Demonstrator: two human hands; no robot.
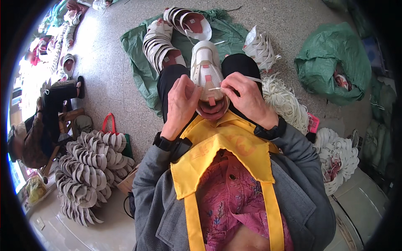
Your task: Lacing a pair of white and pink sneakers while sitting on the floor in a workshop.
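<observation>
Between my knees sits a white mesh shoe upper (206, 56) with pink trim, its toe away from me and its pink-lined opening toward me. My left hand (181, 102) is closed, thumb and finger pinching the left edge of the upper near its tongue. With bent fingers my right hand (247, 98) pinches a thin white shoelace (215, 88), whose end points left across the tongue. A longer run of lace trails from behind the right hand toward a heap of white shoelaces (282, 98) beside my right thigh.
Nested shoe uppers (159, 46) curve over a green sheet (136, 50) ahead. More laced uppers (260, 50) lie right of it, near a green sack (331, 58). Stacked grey shoe pieces (88, 171) stand at left, near another seated person (31, 142). White bundled pieces (337, 154) lie at right.
</observation>
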